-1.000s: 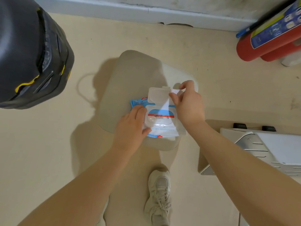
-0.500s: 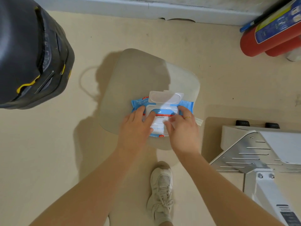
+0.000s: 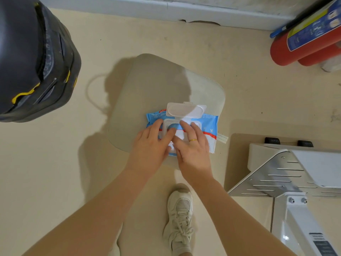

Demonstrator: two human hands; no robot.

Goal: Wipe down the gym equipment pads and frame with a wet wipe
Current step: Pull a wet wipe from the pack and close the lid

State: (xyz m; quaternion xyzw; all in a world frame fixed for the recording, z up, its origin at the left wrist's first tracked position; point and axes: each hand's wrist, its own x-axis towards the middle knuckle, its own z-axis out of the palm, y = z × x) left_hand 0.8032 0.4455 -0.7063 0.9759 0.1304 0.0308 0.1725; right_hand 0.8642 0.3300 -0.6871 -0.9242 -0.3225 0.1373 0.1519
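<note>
A blue wet wipe pack lies on a translucent grey seat on the floor. Its white flip lid stands open toward the wall. My left hand rests on the pack's left side, fingers laid flat beside the opening. My right hand, a gold ring on one finger, has its fingers stretched out flat over the opening. No wipe is visibly pulled out. A black padded piece of gym equipment with yellow trim hangs at the upper left.
A white and grey metal machine frame stands at the right, close to my right arm. Two red fire extinguishers lie by the wall at the top right. My white shoe is below the seat on the beige floor.
My right hand dropped from the pack's upper right corner, where it pinched a white flap, down onto the opening. Its fingers have now stretched out flat. My left hand stayed on the pack.
</note>
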